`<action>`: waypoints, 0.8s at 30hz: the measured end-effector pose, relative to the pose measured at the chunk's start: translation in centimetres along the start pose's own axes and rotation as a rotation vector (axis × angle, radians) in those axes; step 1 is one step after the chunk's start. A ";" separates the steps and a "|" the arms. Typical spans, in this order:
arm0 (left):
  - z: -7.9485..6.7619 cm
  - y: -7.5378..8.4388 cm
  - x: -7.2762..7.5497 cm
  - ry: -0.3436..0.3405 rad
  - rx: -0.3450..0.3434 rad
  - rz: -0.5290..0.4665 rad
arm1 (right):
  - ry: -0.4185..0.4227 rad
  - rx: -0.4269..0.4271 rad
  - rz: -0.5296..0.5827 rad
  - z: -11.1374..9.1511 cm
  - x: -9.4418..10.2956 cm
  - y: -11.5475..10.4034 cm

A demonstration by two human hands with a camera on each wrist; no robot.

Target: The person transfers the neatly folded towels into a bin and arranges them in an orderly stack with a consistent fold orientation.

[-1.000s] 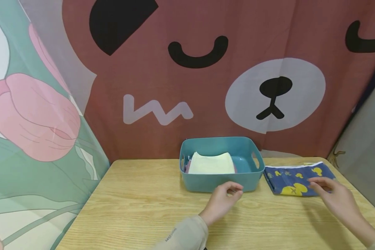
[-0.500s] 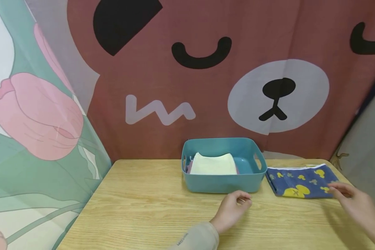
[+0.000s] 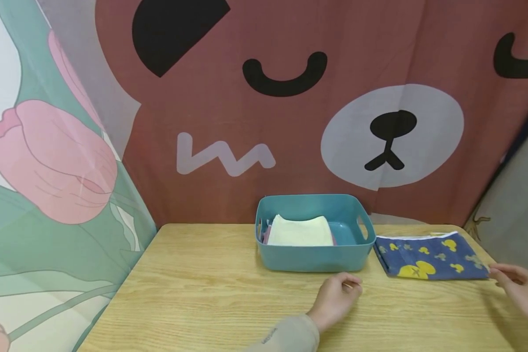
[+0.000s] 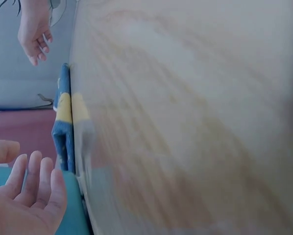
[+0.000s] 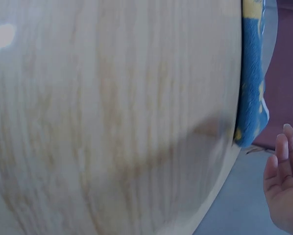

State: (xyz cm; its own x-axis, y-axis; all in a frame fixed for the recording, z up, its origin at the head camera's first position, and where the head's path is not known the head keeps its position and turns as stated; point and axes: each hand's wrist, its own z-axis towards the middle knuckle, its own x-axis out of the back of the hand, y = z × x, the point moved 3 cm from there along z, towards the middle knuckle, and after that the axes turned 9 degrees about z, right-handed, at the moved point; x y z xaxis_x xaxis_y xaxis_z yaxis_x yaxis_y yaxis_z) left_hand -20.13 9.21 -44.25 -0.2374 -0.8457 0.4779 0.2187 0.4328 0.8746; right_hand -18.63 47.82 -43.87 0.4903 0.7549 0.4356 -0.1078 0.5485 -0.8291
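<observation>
On the right part of the table lies a folded blue cloth (image 3: pixel 435 261) with yellow cartoon shapes and a white edge. My right hand (image 3: pixel 522 288) hovers off its right end; the right wrist view shows loosely bent fingers (image 5: pixel 282 152) and a gap to the cloth. In front of the teal basket (image 3: pixel 315 258) my left hand (image 3: pixel 336 299) hangs over the table, and its fingers (image 4: pixel 33 181) are relaxed in the left wrist view. Neither hand holds anything. Inside the basket sits a pale yellow folded cloth (image 3: pixel 301 232), with a bit of pink fabric (image 3: pixel 267 235) beside it.
The wooden table (image 3: pixel 193 288) carries the basket at its back edge, with the blue cloth just right of it. Behind hangs a brown curtain (image 3: pixel 220 112) with a bear print; a flower-print curtain (image 3: pixel 57 161) hangs on the left.
My right hand has moved right, from above the blue cloth to beyond its right end. My left hand has drifted slightly right and nearer to me. Basket and cloths lie as before.
</observation>
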 end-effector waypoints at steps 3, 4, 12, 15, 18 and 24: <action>0.2 0.1 -0.5 0.020 0.007 -0.009 | 0.005 -0.002 0.037 0.0 0.3 1.0; 0.2 0.2 -0.7 0.024 0.010 -0.011 | 0.004 -0.015 0.036 0.1 0.3 1.2; 0.7 0.6 -2.3 0.065 0.027 0.001 | -0.006 -0.097 -0.075 0.3 0.1 1.7; 1.0 0.8 -2.7 0.080 0.033 0.014 | -0.036 -0.114 -0.128 0.4 0.0 1.5; 1.3 0.9 -3.1 0.090 0.043 0.026 | -0.045 -0.134 -0.156 0.6 -0.1 1.4; 1.9 1.3 -4.1 0.104 0.054 0.057 | -0.010 -0.140 -0.153 1.1 -0.2 1.6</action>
State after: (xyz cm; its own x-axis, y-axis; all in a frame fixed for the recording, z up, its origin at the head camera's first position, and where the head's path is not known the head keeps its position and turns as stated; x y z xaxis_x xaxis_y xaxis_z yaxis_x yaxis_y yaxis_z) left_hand -20.64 13.81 -44.95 -0.1259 -0.8459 0.5182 0.1769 0.4948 0.8508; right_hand -19.86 48.94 -44.90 0.4832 0.6707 0.5628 0.0884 0.6022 -0.7934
